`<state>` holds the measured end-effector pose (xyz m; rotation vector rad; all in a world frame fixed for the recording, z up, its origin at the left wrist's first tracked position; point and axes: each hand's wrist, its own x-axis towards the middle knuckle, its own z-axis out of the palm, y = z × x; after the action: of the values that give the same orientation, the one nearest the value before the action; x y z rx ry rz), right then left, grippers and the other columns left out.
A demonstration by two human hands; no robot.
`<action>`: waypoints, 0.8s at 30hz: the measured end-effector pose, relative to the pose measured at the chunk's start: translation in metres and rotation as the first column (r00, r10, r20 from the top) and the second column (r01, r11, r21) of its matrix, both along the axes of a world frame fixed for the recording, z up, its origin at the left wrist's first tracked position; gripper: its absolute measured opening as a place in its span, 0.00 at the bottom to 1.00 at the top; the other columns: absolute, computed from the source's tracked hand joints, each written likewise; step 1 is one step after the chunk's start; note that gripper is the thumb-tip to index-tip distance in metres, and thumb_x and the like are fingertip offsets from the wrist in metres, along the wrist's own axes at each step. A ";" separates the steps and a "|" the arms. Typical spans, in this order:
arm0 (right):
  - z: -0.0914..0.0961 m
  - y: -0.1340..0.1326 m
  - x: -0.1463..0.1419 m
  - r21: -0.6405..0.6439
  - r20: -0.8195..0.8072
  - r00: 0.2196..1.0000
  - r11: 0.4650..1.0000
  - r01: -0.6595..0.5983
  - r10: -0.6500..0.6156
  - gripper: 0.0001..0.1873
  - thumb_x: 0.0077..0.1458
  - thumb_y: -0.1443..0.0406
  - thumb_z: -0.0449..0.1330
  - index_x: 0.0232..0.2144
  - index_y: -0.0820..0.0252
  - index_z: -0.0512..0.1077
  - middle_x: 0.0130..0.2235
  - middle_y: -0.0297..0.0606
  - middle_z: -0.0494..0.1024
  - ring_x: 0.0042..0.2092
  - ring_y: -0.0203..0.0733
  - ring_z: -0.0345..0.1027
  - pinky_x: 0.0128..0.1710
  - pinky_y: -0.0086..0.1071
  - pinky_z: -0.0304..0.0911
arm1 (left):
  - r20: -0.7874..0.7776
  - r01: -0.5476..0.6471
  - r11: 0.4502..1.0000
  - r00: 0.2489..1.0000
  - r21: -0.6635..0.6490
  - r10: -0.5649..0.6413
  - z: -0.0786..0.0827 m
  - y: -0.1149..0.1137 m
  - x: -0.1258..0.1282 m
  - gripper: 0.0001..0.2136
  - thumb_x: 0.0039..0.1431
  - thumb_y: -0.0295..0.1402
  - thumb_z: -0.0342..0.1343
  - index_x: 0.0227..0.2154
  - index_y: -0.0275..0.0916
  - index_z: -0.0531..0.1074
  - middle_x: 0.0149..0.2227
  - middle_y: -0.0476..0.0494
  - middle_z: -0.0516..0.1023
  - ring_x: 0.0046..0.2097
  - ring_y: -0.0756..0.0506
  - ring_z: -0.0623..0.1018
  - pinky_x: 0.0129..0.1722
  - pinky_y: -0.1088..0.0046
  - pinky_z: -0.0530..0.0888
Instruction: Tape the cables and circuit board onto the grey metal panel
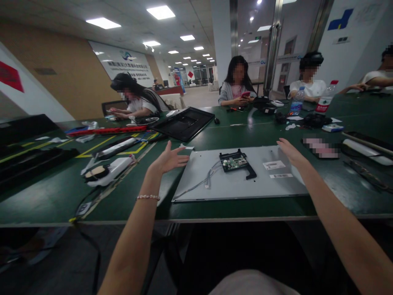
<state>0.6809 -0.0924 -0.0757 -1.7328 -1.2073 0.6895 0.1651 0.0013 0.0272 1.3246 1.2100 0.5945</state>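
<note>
A flat grey display panel (196, 176) lies on the green table with its back up. On it sits a green circuit board (235, 163) in a black plastic bracket (251, 173), and a thin grey cable (209, 177) runs from there to the panel's lower left. My left hand (170, 157) is at the panel's left edge, thumb up and fingers spread, holding nothing. At the far right corner, my right hand (291, 152) has its fingers stretched out along the edge; whether it touches the panel I cannot tell.
Behind the panel lies a black monitor housing (186, 123) beside a mouse (217, 121). A white device with a strap (107, 171) is to the left. Bottles (326, 98), a pink phone (321, 147) and several tools are to the right. Several people sit around the table.
</note>
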 end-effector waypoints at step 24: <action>-0.020 -0.005 -0.014 -0.259 0.619 0.762 0.966 -0.029 0.189 0.32 0.63 0.49 0.43 0.65 0.53 0.55 0.70 0.49 0.47 0.69 0.61 0.36 0.64 0.59 0.39 | -0.805 0.297 0.784 0.447 0.545 0.390 -0.080 0.009 0.108 0.32 0.65 0.50 0.36 0.65 0.36 0.58 0.68 0.28 0.51 0.69 0.32 0.51 0.61 0.44 0.54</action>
<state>0.6667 -0.0978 -0.0957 -2.2098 -1.7611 0.3005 0.2732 0.0099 -0.0524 2.3844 2.0448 0.2814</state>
